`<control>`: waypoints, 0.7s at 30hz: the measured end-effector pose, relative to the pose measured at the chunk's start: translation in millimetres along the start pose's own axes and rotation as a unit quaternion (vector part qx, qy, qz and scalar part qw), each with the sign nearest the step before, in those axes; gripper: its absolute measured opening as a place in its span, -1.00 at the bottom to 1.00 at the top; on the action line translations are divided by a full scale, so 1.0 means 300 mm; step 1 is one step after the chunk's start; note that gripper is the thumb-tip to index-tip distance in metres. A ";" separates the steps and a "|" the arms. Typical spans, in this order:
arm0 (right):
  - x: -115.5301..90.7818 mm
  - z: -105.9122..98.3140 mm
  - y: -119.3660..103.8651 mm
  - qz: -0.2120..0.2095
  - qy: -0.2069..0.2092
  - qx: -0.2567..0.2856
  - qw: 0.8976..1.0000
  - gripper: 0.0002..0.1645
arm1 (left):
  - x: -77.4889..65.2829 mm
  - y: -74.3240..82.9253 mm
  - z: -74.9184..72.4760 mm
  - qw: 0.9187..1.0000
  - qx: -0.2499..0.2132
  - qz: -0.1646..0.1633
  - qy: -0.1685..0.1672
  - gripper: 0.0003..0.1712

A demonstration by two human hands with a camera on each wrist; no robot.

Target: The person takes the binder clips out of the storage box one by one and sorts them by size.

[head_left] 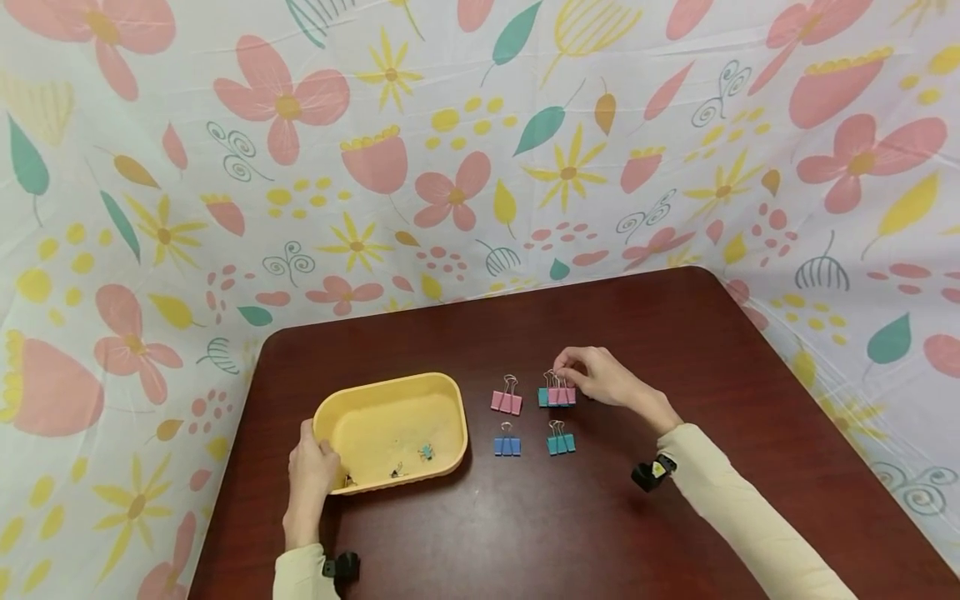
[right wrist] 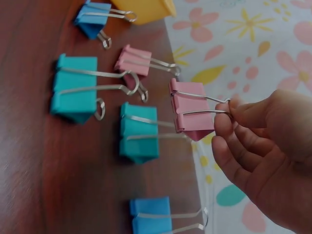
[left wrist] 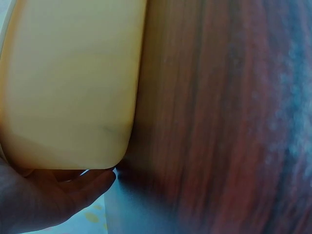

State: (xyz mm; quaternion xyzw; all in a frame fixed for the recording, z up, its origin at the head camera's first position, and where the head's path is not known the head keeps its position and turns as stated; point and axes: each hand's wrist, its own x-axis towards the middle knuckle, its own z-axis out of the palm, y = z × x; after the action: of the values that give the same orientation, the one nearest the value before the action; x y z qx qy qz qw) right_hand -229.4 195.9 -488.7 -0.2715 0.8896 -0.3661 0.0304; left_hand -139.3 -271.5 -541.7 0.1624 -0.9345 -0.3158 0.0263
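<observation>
My right hand (head_left: 603, 377) pinches a pink binder clip (right wrist: 192, 108) by its wire handle between thumb and forefinger, above the table. In the right wrist view, a teal binder clip (right wrist: 139, 129) and a blue binder clip (right wrist: 151, 217) stand near it. Farther off are another teal clip (right wrist: 77, 87), a second pink clip (right wrist: 135, 62) and a second blue clip (right wrist: 92, 18). At the left end of a yellow plastic basin (head_left: 390, 385), my left hand (head_left: 311, 467) grips the rim. Inside the basin lie a small teal clip (head_left: 426, 452) and some small dark-looking clips (head_left: 397, 472).
A dark reddish-brown table (head_left: 495, 533) bears the basin and the clips. Behind it and along its sides hangs a white cloth (head_left: 465, 100) with a flower and leaf print. Each wrist wears a black camera strap.
</observation>
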 end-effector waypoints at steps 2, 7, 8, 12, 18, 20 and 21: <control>-0.018 -0.003 0.012 -0.002 0.006 -0.005 1.000 -0.93 | 0.002 0.000 0.000 1.000 -0.001 0.002 0.003 -0.53; -0.070 -0.003 0.039 0.007 0.001 -0.001 1.000 -0.92 | -0.005 -0.005 0.005 1.000 -0.004 0.004 -0.001 -0.54; -0.081 -0.002 0.045 0.008 -0.002 -0.001 1.000 -0.92 | -0.007 -0.007 0.006 1.000 -0.005 0.004 -0.003 -0.54; -0.111 0.002 0.065 -0.002 -0.003 -0.011 1.000 -0.94 | -0.010 -0.013 0.011 1.000 -0.003 0.010 0.003 -0.54; -0.151 0.003 0.096 0.009 -0.009 -0.019 1.000 -0.95 | -0.004 -0.007 0.008 1.000 -0.001 0.003 0.009 -0.54; -0.167 0.005 0.109 0.020 -0.015 -0.018 1.000 -0.95 | -0.001 -0.005 0.005 1.000 -0.001 0.003 0.009 -0.54; -0.176 0.006 0.115 0.025 -0.018 -0.016 0.999 -0.94 | 0.001 -0.005 0.005 1.000 -0.001 0.005 0.009 -0.54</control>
State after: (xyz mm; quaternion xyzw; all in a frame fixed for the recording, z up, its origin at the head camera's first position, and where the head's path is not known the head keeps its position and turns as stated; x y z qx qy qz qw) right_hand -200.0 241.6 -520.8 -0.2566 0.9011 -0.3459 0.0510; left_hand -139.3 -271.9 -543.7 0.1607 -0.9346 -0.3153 0.0367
